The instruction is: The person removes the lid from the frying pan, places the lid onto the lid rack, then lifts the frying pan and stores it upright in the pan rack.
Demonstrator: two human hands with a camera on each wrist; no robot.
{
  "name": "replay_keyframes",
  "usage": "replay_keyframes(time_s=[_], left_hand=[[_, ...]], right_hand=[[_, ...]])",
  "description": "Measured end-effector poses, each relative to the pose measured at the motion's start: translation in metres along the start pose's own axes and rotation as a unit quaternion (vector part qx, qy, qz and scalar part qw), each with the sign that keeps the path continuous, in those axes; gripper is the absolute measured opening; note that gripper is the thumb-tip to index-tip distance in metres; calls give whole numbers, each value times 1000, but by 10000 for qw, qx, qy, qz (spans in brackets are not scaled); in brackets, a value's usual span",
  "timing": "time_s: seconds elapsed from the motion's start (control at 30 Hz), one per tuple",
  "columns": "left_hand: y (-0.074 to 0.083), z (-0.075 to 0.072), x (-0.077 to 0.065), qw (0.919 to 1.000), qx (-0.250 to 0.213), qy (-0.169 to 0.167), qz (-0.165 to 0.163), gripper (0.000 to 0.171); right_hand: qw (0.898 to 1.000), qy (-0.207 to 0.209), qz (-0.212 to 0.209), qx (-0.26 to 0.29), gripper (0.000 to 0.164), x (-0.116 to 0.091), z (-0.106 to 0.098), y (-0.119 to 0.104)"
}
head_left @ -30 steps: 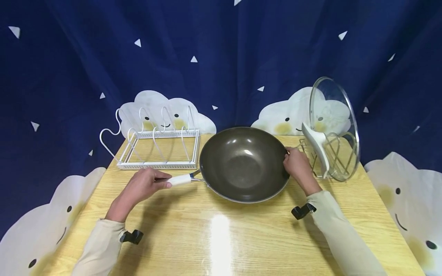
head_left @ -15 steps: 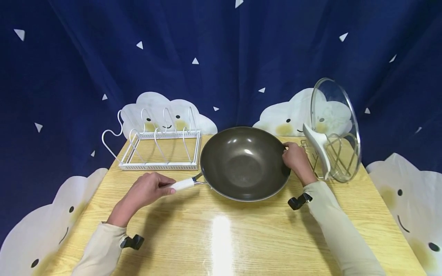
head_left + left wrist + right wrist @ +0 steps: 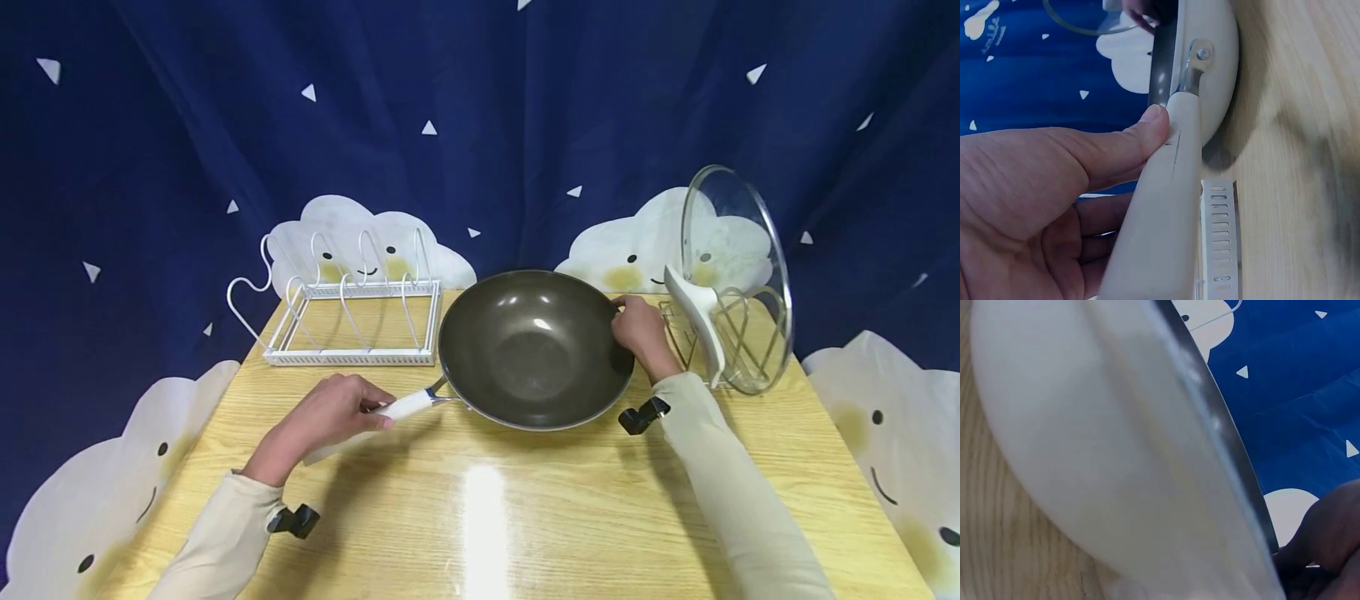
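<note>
A wok (image 3: 536, 358) with a dark inside, a white outside and a white handle (image 3: 1160, 212) sits in the middle of the table, its inside facing up. My left hand (image 3: 337, 412) holds the handle; in the left wrist view the thumb lies along its top, near the metal joint. At the far right of the wok, my right hand (image 3: 641, 329) pinches the rim, thumb and fingers on either side. The right wrist view is mostly filled by the wok's white outer wall (image 3: 1104, 450), with the hand at the lower right corner.
Left of the wok stands a white wire rack (image 3: 352, 358) with several upright loops. On the right, a glass lid (image 3: 738, 250) with a white handle leans upright in a small wire stand (image 3: 667, 333). Behind the wooden table (image 3: 562, 517) hangs a blue curtain (image 3: 480, 100).
The wok has turned slightly: its handle and my left hand have swung nearer to me and to the right. My right hand has shifted a little away and left, still on the rim.
</note>
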State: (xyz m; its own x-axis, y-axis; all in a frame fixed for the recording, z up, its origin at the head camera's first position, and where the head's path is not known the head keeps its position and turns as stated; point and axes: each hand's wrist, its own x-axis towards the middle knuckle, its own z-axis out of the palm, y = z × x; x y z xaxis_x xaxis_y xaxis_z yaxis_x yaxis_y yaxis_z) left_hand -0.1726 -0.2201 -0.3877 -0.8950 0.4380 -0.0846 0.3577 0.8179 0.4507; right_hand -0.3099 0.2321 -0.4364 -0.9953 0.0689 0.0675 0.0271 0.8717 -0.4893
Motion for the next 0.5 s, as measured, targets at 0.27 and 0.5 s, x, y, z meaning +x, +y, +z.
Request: replay_keyframes(time_s=[0.27,0.5], left_hand=[[7,5,-3,9999,-111,26,-17,27],[13,6,-5,10000,-80,0,5,25]], right_hand=[[9997,-152,164,132,44,7,-1,-2],[9986,-311,211,372,45,14,-1,-4]])
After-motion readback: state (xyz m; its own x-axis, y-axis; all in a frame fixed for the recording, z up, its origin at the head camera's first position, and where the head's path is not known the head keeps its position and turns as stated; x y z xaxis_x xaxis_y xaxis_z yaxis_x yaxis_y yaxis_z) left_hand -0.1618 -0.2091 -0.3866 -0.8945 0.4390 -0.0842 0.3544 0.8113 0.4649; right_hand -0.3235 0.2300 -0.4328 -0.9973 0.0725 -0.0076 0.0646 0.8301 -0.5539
